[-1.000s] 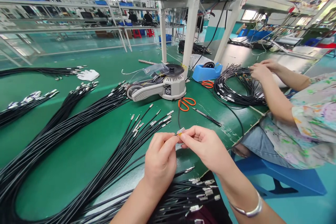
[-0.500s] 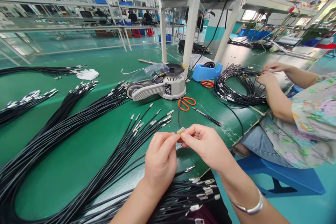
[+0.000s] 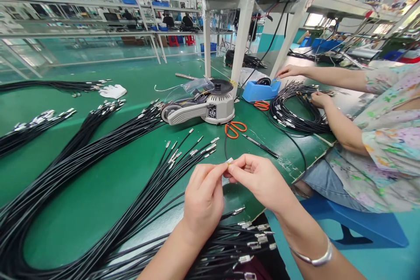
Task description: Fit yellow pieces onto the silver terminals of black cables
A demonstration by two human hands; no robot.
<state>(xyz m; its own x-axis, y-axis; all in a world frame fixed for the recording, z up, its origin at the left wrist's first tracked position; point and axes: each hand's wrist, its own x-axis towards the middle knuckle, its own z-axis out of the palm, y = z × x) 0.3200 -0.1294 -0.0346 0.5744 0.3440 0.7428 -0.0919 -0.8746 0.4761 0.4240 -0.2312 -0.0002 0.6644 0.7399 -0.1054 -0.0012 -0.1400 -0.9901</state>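
My left hand [image 3: 205,190] and my right hand [image 3: 257,179] meet above the front of the green table, thumbs and fingertips closed around a small metal cable connector [image 3: 230,160]. A bit of yellow shows at the connector, probably tape; the fingers cover most of it. The black cable it ends seems to run under my left hand. Left of my hands lies a fan of black cables [image 3: 157,179] with silver connector ends. Below my wrists, more cable ends [image 3: 252,238] lie across the table edge and my lap.
Beyond my hands stand a round tape dispenser [image 3: 218,103], orange-handled scissors [image 3: 234,129] and a black pen-like tool [image 3: 261,145]. At right, a co-worker's hand [image 3: 288,71] touches a blue tape holder [image 3: 259,91] beside a cable coil [image 3: 278,111]. A white glove [image 3: 113,91] lies at left.
The co-worker's one hand has moved from the cable coil to the blue tape holder. My hands keep their pinch on the connector, and the view has shifted slightly.
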